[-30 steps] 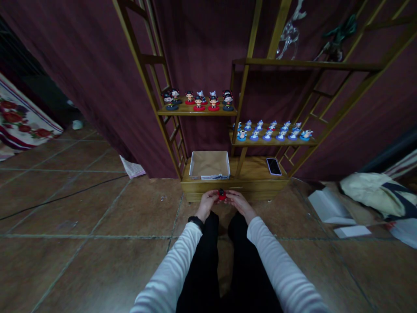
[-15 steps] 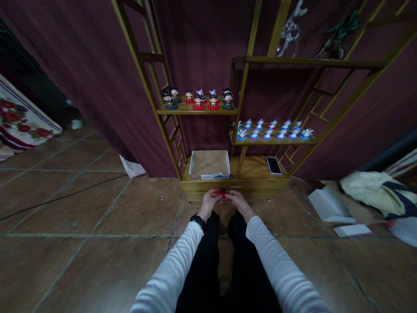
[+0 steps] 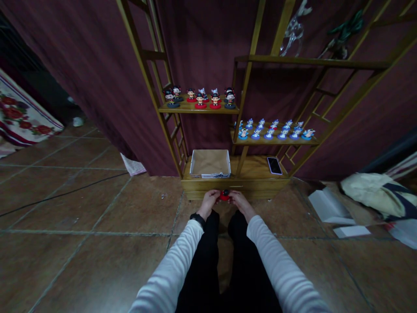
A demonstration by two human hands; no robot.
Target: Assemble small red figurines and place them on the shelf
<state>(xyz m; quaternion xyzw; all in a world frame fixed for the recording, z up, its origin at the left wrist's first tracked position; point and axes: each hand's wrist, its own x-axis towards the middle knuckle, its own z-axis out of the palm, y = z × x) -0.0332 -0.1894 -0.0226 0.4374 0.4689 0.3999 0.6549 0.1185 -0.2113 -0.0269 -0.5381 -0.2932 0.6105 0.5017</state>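
A small figurine (image 3: 224,195) with a red base and a black top is between my hands, in front of the low cabinet. My left hand (image 3: 210,201), a dark watch on its wrist, pinches the figurine's left side. On the opposite side my right hand (image 3: 239,202) grips it, fingers closed. Just beyond sits an open cardboard box (image 3: 210,163), white outside and brown inside, on the cabinet top. Figurines with red and dark bases (image 3: 200,101) stand on the upper left shelf. Blue and white figurines (image 3: 269,133) line the lower right shelf.
A phone (image 3: 274,165) lies on the cabinet top (image 3: 252,165) at right. Glass and green ornaments (image 3: 345,37) stand on the top shelf. White boxes (image 3: 329,208) and a pale bag (image 3: 371,191) lie on the floor at right; a black cable (image 3: 65,193) crosses the left floor.
The figurine has turned or tilted in my hands, showing more of its red base. My fingers have drawn slightly apart around it. The view has shifted a little.
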